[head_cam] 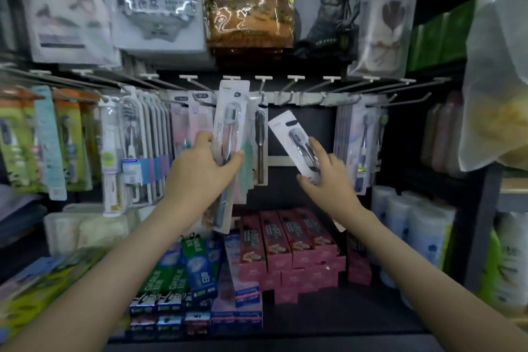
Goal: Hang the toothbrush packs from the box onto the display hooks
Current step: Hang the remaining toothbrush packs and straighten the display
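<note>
1. Head view: the left hand point(205, 168) has thumb and fingers curled round the lower half of an upright toothbrush pack point(230, 111). More card shows below the palm, so it may grip several; I cannot tell how many.
2. The top of that pack stands level with the hook rail point(337, 98), just left of its middle. It overlaps packs already hanging there, among them a dark-brush pack point(260, 137).
3. The right hand point(328, 177) pinches the lower end of a second toothbrush pack point(291, 137), its other fingers loosely spread. This pack tilts with its top to the left, below the bare hooks point(288, 94) at the middle of the rail.
4. The box is not in view.
5. Judged step: threading a pack onto a hook. Deal with one pack at a time; the tilted one is nearest free metal.
6. Turn it upright first, so that the dark hang slot near its top faces the hook tip squarely.
7. Bring the slot up to the upturned tip, lift over it, then slide back toward the rail.
8. Keep the grip low, so the top stays visible and fingers clear the hook.
9. Likely risks: the slot missing the tip, or the left hand's extra card slipping onto the toothpaste boxes point(285, 240) on the shelf below.
</note>
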Demonstrator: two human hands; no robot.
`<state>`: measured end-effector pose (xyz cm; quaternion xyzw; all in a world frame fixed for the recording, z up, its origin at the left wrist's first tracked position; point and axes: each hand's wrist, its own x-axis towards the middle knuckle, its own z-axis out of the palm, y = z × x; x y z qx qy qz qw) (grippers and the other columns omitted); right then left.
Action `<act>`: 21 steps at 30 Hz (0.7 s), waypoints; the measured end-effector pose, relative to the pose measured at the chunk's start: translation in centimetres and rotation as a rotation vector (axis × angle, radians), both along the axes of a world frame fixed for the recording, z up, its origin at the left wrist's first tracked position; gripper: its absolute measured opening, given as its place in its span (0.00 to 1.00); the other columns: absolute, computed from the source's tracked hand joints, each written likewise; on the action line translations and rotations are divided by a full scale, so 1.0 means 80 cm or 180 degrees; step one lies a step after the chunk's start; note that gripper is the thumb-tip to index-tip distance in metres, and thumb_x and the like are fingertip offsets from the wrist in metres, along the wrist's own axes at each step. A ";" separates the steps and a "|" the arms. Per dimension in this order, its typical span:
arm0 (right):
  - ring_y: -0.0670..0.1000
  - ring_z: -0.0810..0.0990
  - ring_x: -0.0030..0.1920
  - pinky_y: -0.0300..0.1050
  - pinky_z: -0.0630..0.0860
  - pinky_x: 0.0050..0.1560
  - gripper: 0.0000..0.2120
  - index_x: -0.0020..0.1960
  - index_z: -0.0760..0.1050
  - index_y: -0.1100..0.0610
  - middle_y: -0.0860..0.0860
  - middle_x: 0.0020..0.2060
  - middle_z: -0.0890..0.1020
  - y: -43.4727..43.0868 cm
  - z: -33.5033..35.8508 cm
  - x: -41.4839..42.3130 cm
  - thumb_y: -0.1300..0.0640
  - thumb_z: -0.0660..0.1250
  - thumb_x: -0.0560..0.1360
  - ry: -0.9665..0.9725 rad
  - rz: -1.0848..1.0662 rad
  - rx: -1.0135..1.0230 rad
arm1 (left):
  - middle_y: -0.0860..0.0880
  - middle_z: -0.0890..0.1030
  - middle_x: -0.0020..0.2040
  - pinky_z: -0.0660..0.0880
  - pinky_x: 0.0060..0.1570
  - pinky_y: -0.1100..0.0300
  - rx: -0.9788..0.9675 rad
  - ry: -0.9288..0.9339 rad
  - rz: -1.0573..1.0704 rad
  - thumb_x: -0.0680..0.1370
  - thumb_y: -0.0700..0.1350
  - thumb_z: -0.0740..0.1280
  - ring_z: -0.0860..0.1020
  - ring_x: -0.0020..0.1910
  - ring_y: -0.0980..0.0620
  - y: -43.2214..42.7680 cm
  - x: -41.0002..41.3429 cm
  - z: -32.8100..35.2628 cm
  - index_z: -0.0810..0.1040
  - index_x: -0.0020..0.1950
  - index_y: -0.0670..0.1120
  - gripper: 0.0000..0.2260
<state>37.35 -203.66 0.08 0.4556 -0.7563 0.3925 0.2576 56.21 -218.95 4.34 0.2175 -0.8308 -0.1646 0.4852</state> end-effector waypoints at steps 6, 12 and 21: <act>0.54 0.68 0.57 0.48 0.67 0.60 0.38 0.78 0.49 0.47 0.53 0.58 0.72 -0.029 0.011 -0.015 0.55 0.67 0.76 0.0480 -0.0096 0.0145 | 0.53 0.73 0.35 0.76 0.41 0.55 0.0018 -0.0047 0.0149 0.76 0.61 0.64 0.74 0.38 0.50 -0.023 0.005 0.010 0.64 0.71 0.44 0.30; 0.53 0.67 0.58 0.50 0.68 0.59 0.38 0.78 0.45 0.46 0.54 0.60 0.71 -0.068 0.039 -0.028 0.55 0.66 0.77 0.0694 -0.0297 0.0165 | 0.52 0.73 0.36 0.75 0.39 0.56 0.0043 -0.0064 0.0230 0.76 0.62 0.64 0.75 0.38 0.50 -0.042 0.013 0.008 0.64 0.71 0.44 0.31; 0.51 0.65 0.59 0.42 0.66 0.55 0.38 0.77 0.39 0.46 0.54 0.59 0.68 -0.126 0.039 -0.040 0.52 0.63 0.79 0.0118 -0.0053 -0.0179 | 0.51 0.76 0.36 0.71 0.33 0.59 0.0084 -0.0055 0.0150 0.76 0.63 0.63 0.74 0.35 0.57 -0.054 0.018 -0.003 0.63 0.72 0.47 0.31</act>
